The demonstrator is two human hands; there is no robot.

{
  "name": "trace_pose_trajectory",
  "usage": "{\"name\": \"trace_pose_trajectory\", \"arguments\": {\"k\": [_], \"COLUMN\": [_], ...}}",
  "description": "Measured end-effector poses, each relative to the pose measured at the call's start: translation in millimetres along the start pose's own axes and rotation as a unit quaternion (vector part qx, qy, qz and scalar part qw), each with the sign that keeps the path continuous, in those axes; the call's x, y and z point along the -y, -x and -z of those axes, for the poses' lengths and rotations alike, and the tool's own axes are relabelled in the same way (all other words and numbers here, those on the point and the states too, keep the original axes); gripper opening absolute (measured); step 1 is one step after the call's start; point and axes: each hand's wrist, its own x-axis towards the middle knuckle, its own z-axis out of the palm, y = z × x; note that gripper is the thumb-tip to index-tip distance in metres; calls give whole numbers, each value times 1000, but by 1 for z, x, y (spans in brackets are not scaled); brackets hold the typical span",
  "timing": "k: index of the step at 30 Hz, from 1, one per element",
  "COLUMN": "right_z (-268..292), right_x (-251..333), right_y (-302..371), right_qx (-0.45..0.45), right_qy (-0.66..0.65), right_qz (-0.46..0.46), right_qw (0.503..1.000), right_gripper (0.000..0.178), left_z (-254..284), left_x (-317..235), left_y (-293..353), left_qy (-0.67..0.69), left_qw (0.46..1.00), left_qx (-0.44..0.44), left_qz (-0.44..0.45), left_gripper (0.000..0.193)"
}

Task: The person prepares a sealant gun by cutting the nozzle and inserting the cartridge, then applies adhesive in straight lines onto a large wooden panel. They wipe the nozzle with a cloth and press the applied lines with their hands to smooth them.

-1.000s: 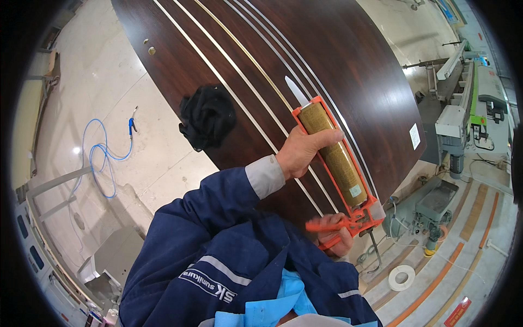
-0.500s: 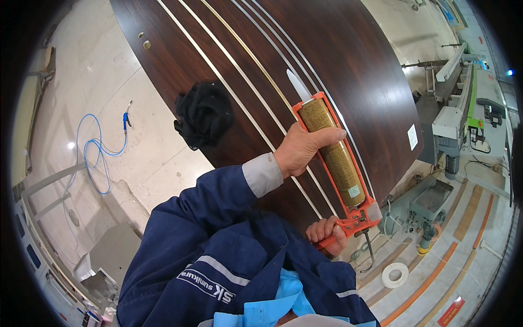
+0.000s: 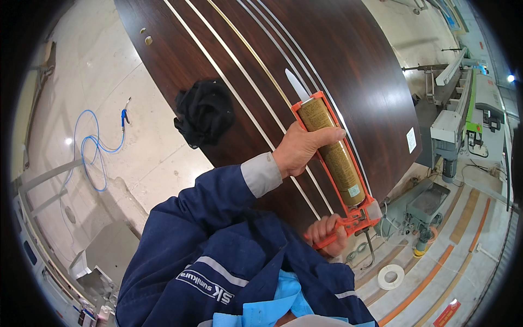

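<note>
An orange caulking gun (image 3: pixel 348 210) loaded with a gold sealant cartridge (image 3: pixel 330 147) is held over a dark brown wood-grain panel (image 3: pixel 359 60). Its white nozzle (image 3: pixel 297 84) points up and left, above the metallic strips. My left hand (image 3: pixel 300 147) wraps round the front of the gun, thumb lying across the cartridge. My right hand (image 3: pixel 328 234) is closed on the handle and trigger at the rear. Several long, narrow strips (image 3: pixel 239 92) in silver, white and gold run lengthwise along the panel. Whether the nozzle tip touches the panel cannot be told.
A crumpled black cloth (image 3: pixel 204 113) lies on the panel's left part. On the floor at left is a coiled blue air hose (image 3: pixel 98 143) with a blow gun (image 3: pixel 125 115). Machinery (image 3: pixel 449 122) stands at right, and a white tape roll (image 3: pixel 391 277) lies lower right.
The view has shifted slightly, so the panel and strips sit a little differently. Both hands keep the same hold on the caulking gun.
</note>
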Motion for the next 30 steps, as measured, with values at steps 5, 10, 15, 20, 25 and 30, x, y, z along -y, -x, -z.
{"name": "trace_pose_trajectory", "arguments": {"k": [5, 10, 15, 20, 25, 30], "right_z": [-13, 7, -3, -4, 20, 6], "right_x": [3, 9, -2, 6, 7, 0], "right_y": [2, -2, 1, -1, -6, 2], "right_qx": [-85, 67, -34, -10, 160, -35], "right_qy": [127, -20, 71, 82, -73, 80], "right_qz": [39, -24, 14, 9, -58, 48], "right_qw": [988, 997, 997, 997, 983, 995], "right_gripper": [35, 33, 34, 33, 32, 30], "left_z": [1, 1, 1, 1, 0, 0], "left_x": [2, 3, 2, 3, 3, -1], "left_y": [2, 0, 0, 1, 0, 1], "left_qy": [-3, -4, -23, -18, -9, -19], "left_qw": [1000, 1000, 1000, 1000, 1000, 1000], "left_qx": [-7, -3, 1, -7, -7, 0], "left_qz": [6, 1, 17, 15, 4, 25], "left_gripper": [29, 28, 28, 30, 29, 29]}}
